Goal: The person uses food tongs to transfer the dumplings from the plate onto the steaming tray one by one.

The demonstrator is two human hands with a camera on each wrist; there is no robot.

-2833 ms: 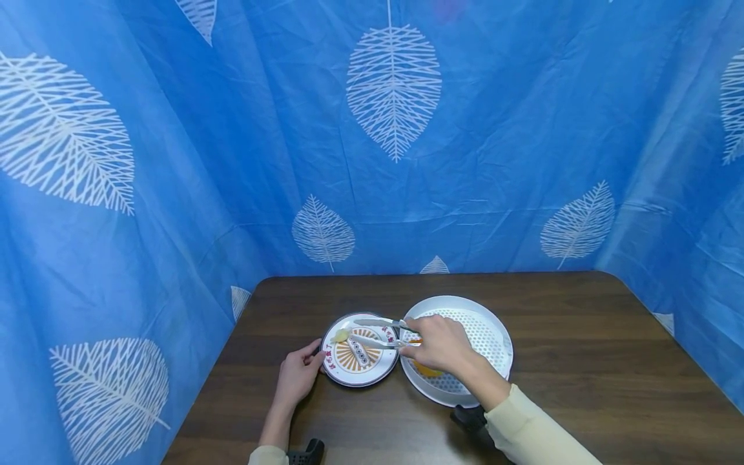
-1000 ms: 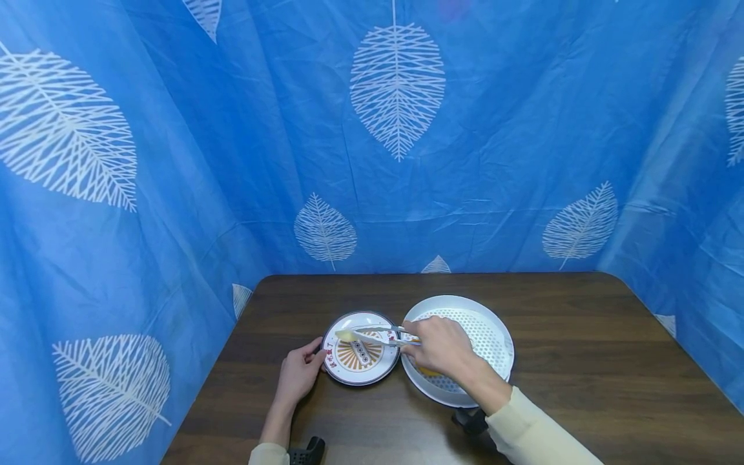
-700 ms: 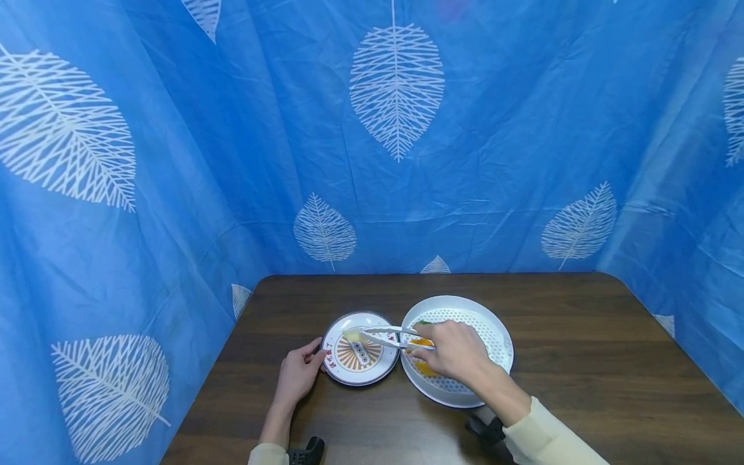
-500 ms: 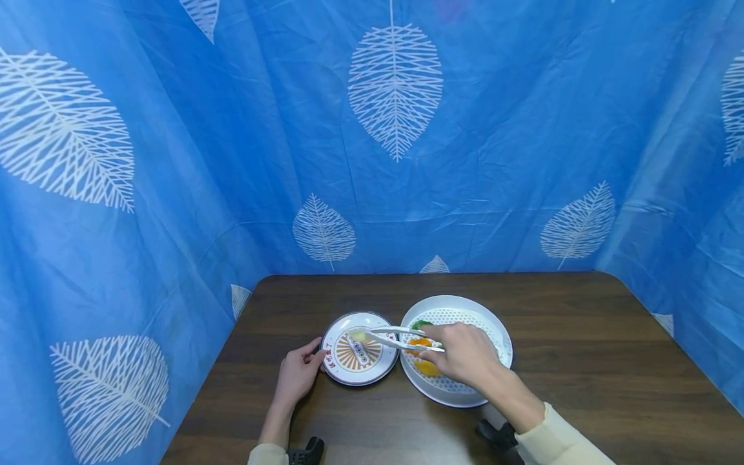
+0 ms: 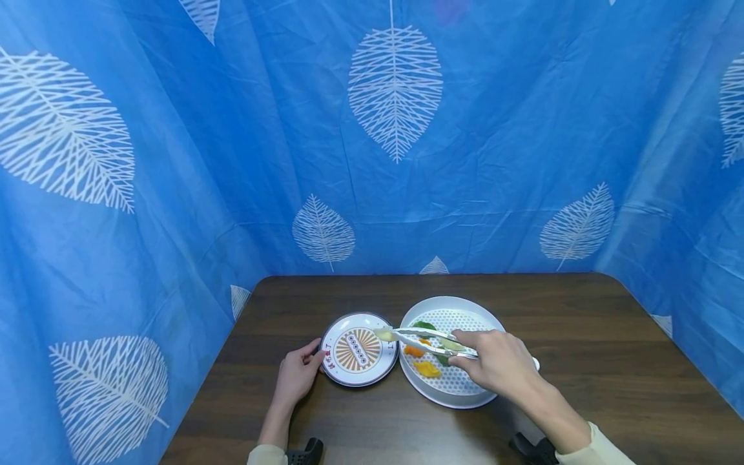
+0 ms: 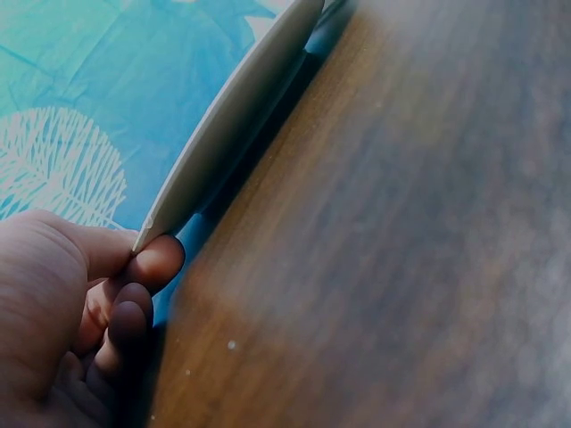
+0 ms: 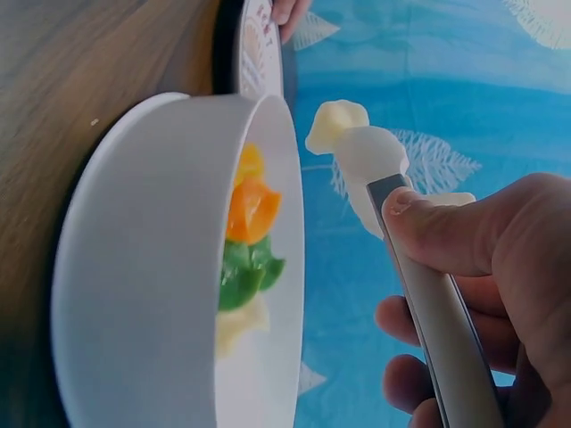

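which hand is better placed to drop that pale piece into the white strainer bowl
Right. The right hand grips the tongs, whose tips pinch the pale piece at the white strainer bowl rim. The left hand only holds the patterned plate.

Blue leaf-print curtains all around a dark wood table

The blue fabric backdrop (image 5: 494, 129) with big white leaf prints wrapped the back and both sides, a bit wrinkled. The dark brown wooden table (image 5: 581, 336) had rounded corners and sat under even, soft light.
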